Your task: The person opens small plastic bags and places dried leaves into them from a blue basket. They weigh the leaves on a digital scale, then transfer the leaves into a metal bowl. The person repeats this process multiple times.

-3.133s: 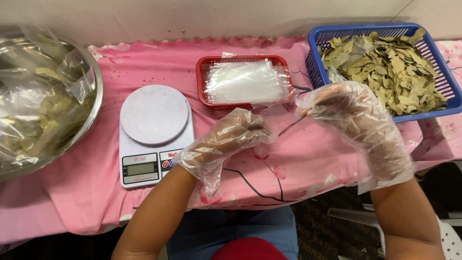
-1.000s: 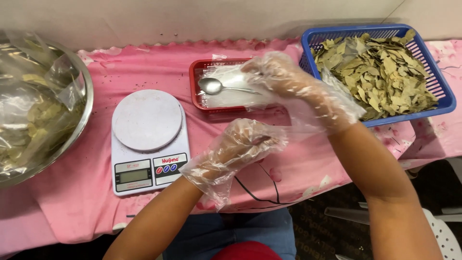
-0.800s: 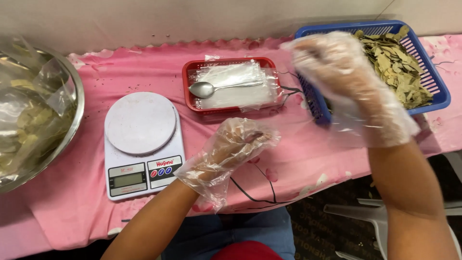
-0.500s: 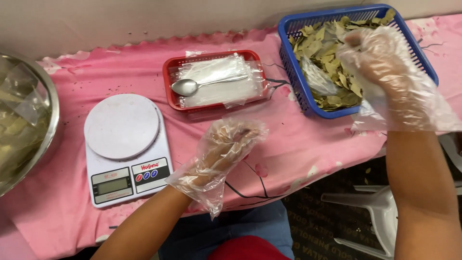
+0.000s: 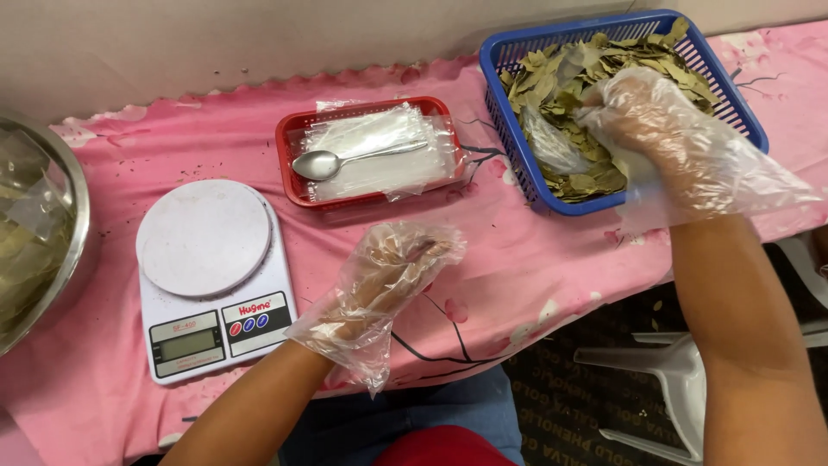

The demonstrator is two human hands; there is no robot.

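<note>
The gloved right hand (image 5: 664,138) closes on dried green leaves (image 5: 595,95) and a small clear bag (image 5: 552,147) inside the blue plastic basket (image 5: 517,129); this looks like bag filling. The gloved left hand (image 5: 388,276) hovers loosely curled, empty, over the pink tabletop (image 5: 517,259).

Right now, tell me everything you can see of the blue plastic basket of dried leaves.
The blue rectangular plastic basket has slotted walls and a solid rim. It sits upright at the far right of the pink flowered tablecloth, beside the red tray. It is heaped with dried olive-brown leaves, with a small clear plastic bag among them. The right hand, in a loose clear glove, reaches into the leaves.
</note>
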